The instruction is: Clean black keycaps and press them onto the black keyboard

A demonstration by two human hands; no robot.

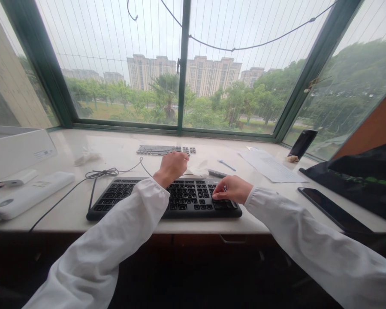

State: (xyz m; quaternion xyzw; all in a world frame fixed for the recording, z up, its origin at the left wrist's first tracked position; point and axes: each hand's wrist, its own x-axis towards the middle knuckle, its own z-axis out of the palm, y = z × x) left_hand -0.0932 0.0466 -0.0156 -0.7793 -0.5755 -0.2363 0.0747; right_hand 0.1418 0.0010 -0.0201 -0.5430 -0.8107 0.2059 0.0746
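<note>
A black keyboard (183, 207) lies along the front of the white desk, with most of its keycaps off and bare switch sockets showing. Dark keycaps sit on its number pad at the right end. Behind it, loose keycaps (157, 150) are laid out in rows. My left hand (173, 166) reaches over the keyboard to these rows, fingers curled closed; whatever they hold is hidden. My right hand (233, 189) is over the number pad, thumb and fingers pinched together and touching its keys; anything between the fingertips is too small to make out.
A black pen-like tool (216, 173), a blue stick (227, 165) and paper sheets (272, 165) lie behind my right hand. A phone (333, 209) and black bag (366, 180) are right. Cable (103, 172), white power bank (35, 193) and white box (19, 148) are left.
</note>
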